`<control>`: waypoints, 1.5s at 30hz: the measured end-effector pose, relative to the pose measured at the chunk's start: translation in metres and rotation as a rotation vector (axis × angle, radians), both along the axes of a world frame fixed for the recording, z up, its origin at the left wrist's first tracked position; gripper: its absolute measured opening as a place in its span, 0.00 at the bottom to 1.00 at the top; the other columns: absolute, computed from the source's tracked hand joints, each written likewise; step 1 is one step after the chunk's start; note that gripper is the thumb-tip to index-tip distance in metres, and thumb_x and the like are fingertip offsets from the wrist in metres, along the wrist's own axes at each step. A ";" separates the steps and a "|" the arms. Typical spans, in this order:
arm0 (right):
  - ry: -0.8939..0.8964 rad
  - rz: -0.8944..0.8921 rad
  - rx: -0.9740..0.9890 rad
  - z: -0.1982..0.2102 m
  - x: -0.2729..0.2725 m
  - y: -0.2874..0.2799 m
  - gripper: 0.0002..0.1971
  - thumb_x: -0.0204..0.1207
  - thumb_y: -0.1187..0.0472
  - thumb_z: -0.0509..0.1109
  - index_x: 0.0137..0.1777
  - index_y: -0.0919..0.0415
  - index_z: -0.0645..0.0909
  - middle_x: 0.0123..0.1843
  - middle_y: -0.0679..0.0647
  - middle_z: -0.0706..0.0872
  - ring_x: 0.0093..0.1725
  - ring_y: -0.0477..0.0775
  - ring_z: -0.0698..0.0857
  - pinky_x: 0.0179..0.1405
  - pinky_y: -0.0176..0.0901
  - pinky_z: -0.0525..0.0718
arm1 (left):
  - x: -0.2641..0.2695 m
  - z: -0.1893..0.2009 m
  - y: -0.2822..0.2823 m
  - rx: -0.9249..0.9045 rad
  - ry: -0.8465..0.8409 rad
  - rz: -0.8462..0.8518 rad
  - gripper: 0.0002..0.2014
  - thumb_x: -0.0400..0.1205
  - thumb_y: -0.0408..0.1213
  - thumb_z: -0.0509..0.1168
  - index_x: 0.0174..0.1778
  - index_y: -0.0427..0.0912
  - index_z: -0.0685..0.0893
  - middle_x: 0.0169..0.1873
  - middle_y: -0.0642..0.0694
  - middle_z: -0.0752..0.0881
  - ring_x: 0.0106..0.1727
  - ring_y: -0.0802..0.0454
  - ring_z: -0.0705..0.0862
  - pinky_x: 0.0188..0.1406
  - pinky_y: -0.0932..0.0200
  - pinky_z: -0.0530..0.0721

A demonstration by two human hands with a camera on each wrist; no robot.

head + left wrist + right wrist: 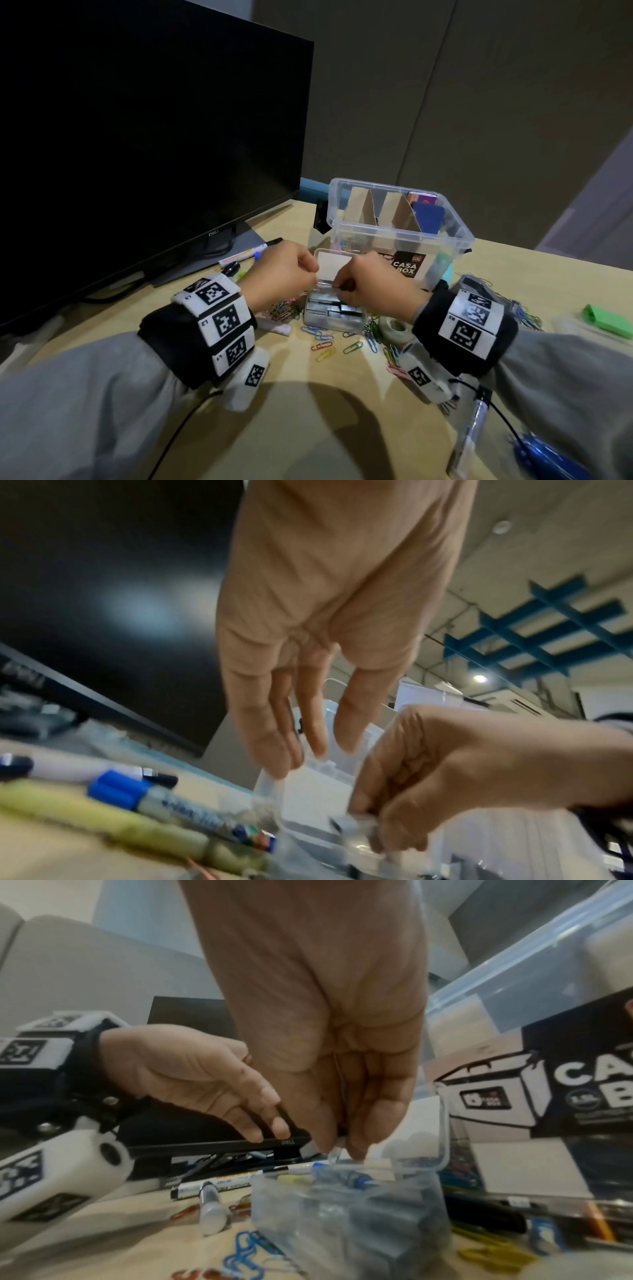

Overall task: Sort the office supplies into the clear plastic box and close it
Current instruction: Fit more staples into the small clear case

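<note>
Both hands are working over a small staple case [334,310] sitting mid-table, just in front of the clear box [397,219] near the far edge. The right hand [373,284] is pinching something at the case's open lid; the left hand [279,274] is hovering beside with fingers loosely extended. Next, likely shutting the case and lifting it into the box.

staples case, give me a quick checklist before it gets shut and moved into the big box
1. Staples case lid open: ok, it stands up behind the hands.
2. Right hand pinching something at the case's edge: ok; what it pinches, cannot tell.
3. Left hand at the lid: ok, fingers straight.
4. Clear plastic box open, lid off: ok.
5. Free compartment for the case: cannot tell.
6. Paper clips all sorted: not ok, many on the desk.
</note>
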State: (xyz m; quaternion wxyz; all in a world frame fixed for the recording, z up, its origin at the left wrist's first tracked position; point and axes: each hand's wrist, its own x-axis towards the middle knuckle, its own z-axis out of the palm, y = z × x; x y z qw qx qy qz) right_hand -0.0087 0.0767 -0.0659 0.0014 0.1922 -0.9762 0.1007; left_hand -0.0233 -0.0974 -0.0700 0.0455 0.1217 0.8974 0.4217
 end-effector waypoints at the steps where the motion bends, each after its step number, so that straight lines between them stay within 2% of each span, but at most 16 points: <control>1: -0.008 -0.004 0.037 -0.001 0.000 -0.002 0.08 0.76 0.63 0.71 0.50 0.59 0.91 0.44 0.53 0.92 0.42 0.53 0.88 0.49 0.46 0.88 | 0.001 0.001 -0.003 -0.123 0.041 -0.058 0.04 0.78 0.36 0.71 0.46 0.50 0.86 0.45 0.55 0.85 0.44 0.59 0.82 0.38 0.66 0.78; 4: -0.006 -0.024 0.087 -0.005 0.000 -0.008 0.09 0.74 0.64 0.69 0.47 0.58 0.91 0.41 0.54 0.91 0.41 0.55 0.88 0.47 0.50 0.87 | 0.003 -0.002 -0.009 -0.472 0.084 -0.255 0.12 0.79 0.39 0.68 0.57 0.53 0.86 0.55 0.51 0.85 0.55 0.51 0.81 0.49 0.54 0.81; 6: -0.007 -0.039 0.108 -0.005 -0.001 -0.011 0.09 0.75 0.64 0.68 0.47 0.59 0.91 0.41 0.55 0.91 0.40 0.56 0.87 0.46 0.50 0.87 | 0.007 -0.006 -0.009 -0.634 0.091 -0.363 0.15 0.80 0.41 0.65 0.63 0.53 0.83 0.60 0.49 0.82 0.62 0.45 0.76 0.56 0.48 0.81; 9: -0.016 -0.063 0.118 -0.004 -0.003 -0.012 0.09 0.76 0.64 0.69 0.48 0.58 0.91 0.41 0.56 0.90 0.40 0.57 0.87 0.46 0.50 0.88 | 0.014 -0.011 -0.007 -0.768 0.084 -0.449 0.24 0.83 0.39 0.61 0.77 0.53 0.72 0.75 0.51 0.70 0.72 0.42 0.67 0.66 0.44 0.76; 12: -0.011 -0.069 0.143 -0.003 -0.004 -0.012 0.08 0.76 0.63 0.69 0.47 0.57 0.91 0.41 0.55 0.90 0.40 0.56 0.87 0.45 0.49 0.88 | 0.018 -0.013 -0.005 -0.823 0.070 -0.459 0.31 0.81 0.38 0.60 0.82 0.53 0.64 0.82 0.50 0.59 0.78 0.40 0.60 0.72 0.42 0.74; 18: -0.031 -0.057 0.169 -0.003 -0.003 -0.009 0.08 0.75 0.63 0.69 0.45 0.57 0.91 0.39 0.54 0.90 0.38 0.56 0.87 0.44 0.49 0.88 | 0.015 -0.013 -0.002 -0.916 0.056 -0.486 0.26 0.81 0.40 0.61 0.78 0.50 0.69 0.82 0.50 0.58 0.78 0.40 0.59 0.68 0.42 0.76; 26: -0.006 -0.060 0.183 -0.008 -0.006 -0.008 0.09 0.72 0.63 0.67 0.38 0.57 0.89 0.35 0.56 0.87 0.34 0.58 0.79 0.39 0.49 0.87 | 0.013 -0.010 -0.005 -0.870 0.092 -0.501 0.23 0.83 0.37 0.58 0.76 0.54 0.73 0.76 0.51 0.67 0.71 0.43 0.67 0.64 0.42 0.79; 30: -0.020 -0.049 0.209 -0.008 -0.005 -0.010 0.07 0.72 0.63 0.69 0.38 0.56 0.88 0.35 0.54 0.87 0.36 0.58 0.83 0.39 0.51 0.88 | 0.011 -0.010 -0.007 -0.860 0.094 -0.515 0.24 0.82 0.38 0.59 0.76 0.56 0.73 0.75 0.53 0.69 0.70 0.44 0.69 0.63 0.43 0.79; 33: -0.038 -0.023 0.203 -0.010 -0.005 -0.013 0.06 0.74 0.61 0.71 0.41 0.53 0.89 0.40 0.53 0.88 0.40 0.58 0.85 0.42 0.52 0.88 | 0.010 -0.010 -0.008 -0.842 0.093 -0.523 0.25 0.81 0.39 0.60 0.76 0.56 0.73 0.74 0.54 0.70 0.69 0.46 0.71 0.64 0.44 0.79; 37: -0.065 0.008 0.189 -0.012 -0.006 -0.013 0.07 0.75 0.63 0.69 0.44 0.57 0.90 0.44 0.55 0.88 0.45 0.58 0.85 0.47 0.50 0.86 | 0.009 -0.011 -0.010 -0.801 0.100 -0.498 0.19 0.78 0.39 0.62 0.66 0.50 0.77 0.63 0.53 0.76 0.62 0.48 0.75 0.58 0.47 0.81; 40: -0.090 -0.010 0.125 -0.012 -0.006 -0.013 0.06 0.75 0.63 0.71 0.48 0.57 0.90 0.46 0.54 0.90 0.46 0.56 0.86 0.50 0.50 0.86 | 0.009 -0.011 -0.011 -0.796 0.101 -0.494 0.16 0.78 0.41 0.63 0.62 0.49 0.77 0.61 0.53 0.76 0.58 0.50 0.75 0.53 0.49 0.81; 45: -0.109 -0.010 0.058 -0.015 -0.006 -0.015 0.05 0.74 0.62 0.73 0.46 0.56 0.90 0.43 0.53 0.90 0.43 0.53 0.87 0.46 0.47 0.87 | 0.009 -0.011 -0.011 -0.784 0.098 -0.501 0.20 0.79 0.44 0.64 0.68 0.49 0.76 0.63 0.53 0.76 0.60 0.51 0.76 0.55 0.50 0.81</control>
